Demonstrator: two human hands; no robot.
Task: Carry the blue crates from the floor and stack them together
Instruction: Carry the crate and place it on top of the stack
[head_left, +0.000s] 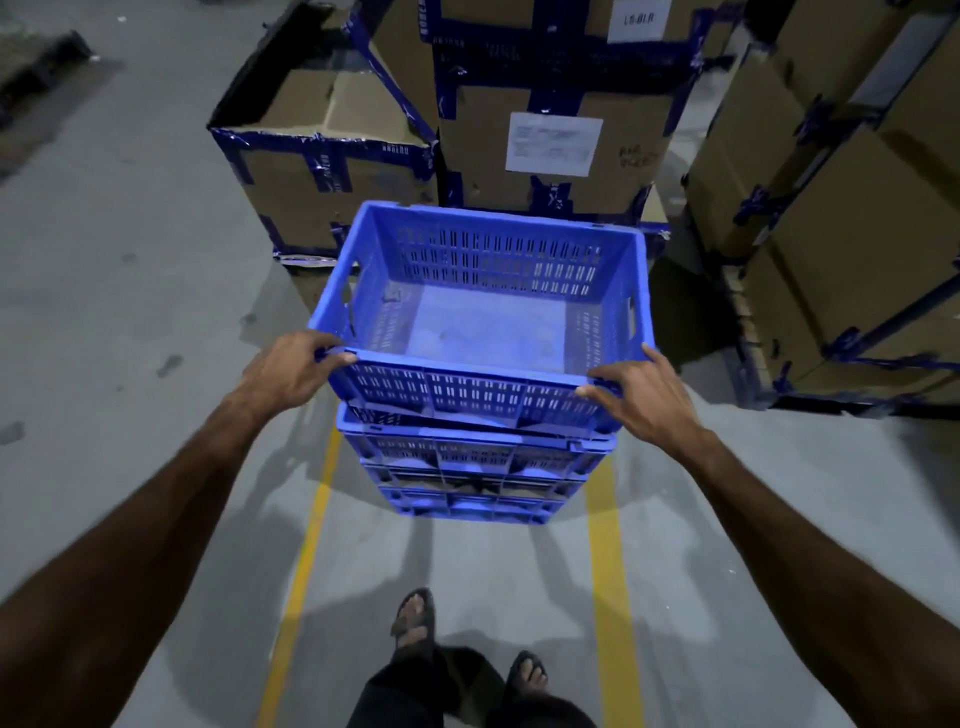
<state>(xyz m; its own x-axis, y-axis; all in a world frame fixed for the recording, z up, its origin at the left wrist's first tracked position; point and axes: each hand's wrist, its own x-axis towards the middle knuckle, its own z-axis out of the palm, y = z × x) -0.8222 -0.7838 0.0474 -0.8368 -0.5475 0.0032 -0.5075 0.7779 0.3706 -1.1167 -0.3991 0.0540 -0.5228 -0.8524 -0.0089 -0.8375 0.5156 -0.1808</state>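
Here both hands, left (291, 371), right (641, 397), fingers apparently curled over top crate (483, 322) near rim corners.

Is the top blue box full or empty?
Empty. The top blue crate shows its bare pale floor and slotted walls with nothing inside, while the left hand and right hand grip its near rim.

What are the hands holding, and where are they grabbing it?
Both hands hold the top blue crate by its near rim: left hand at the left corner, right hand at the right corner.
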